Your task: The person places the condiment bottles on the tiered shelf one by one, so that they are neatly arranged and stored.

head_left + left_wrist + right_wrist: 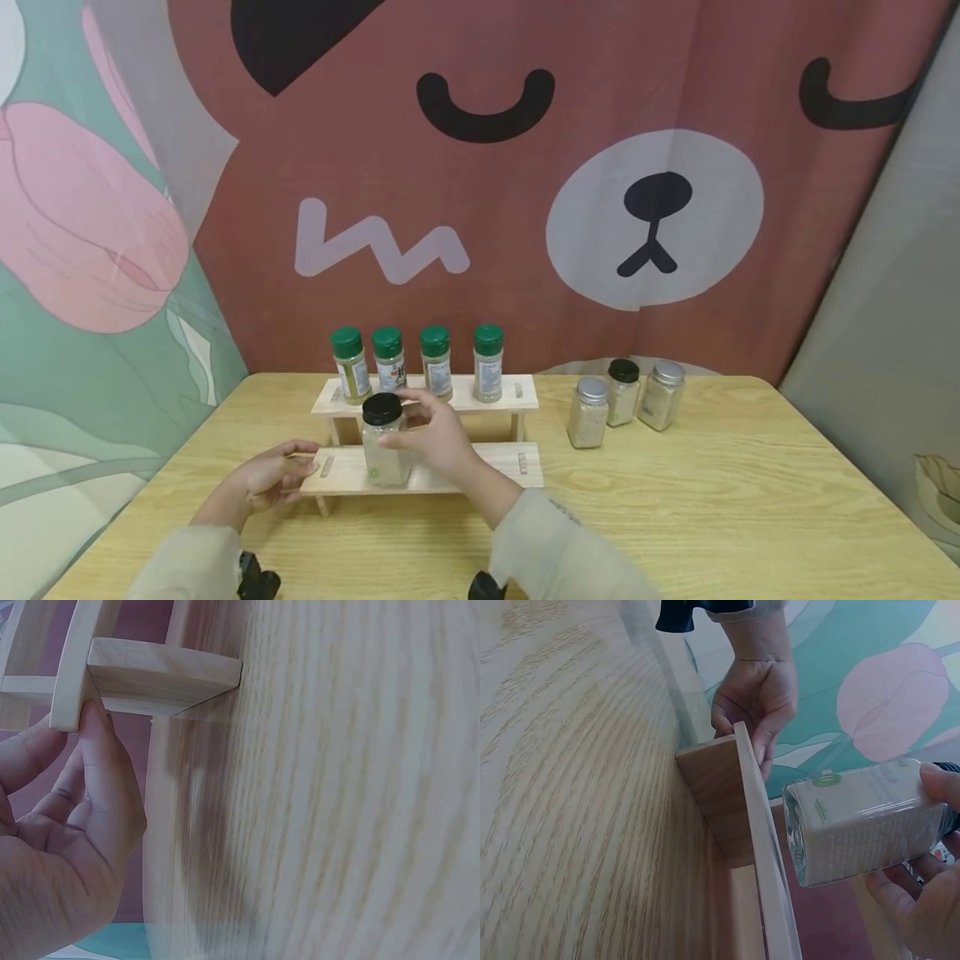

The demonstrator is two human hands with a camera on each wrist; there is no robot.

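Observation:
My right hand (438,433) grips a square glass spice jar (386,465) with a black lid and pale contents. The jar is upright over the front step of a wooden two-step rack (483,479). In the right wrist view a narrow gap shows between the base of the jar (870,821) and the step's board (761,832). At the rack's left end, my left hand (266,479) pinches the front board (71,682) between thumb and fingers. Several green-capped spice bottles (489,375) stand in a row on the back step.
To the right of the rack, two silver-lidded jars (588,421) and one black-lidded jar (622,400) stand grouped on the wood-grain table (712,500). A printed curtain (510,192) hangs behind the table's far edge.

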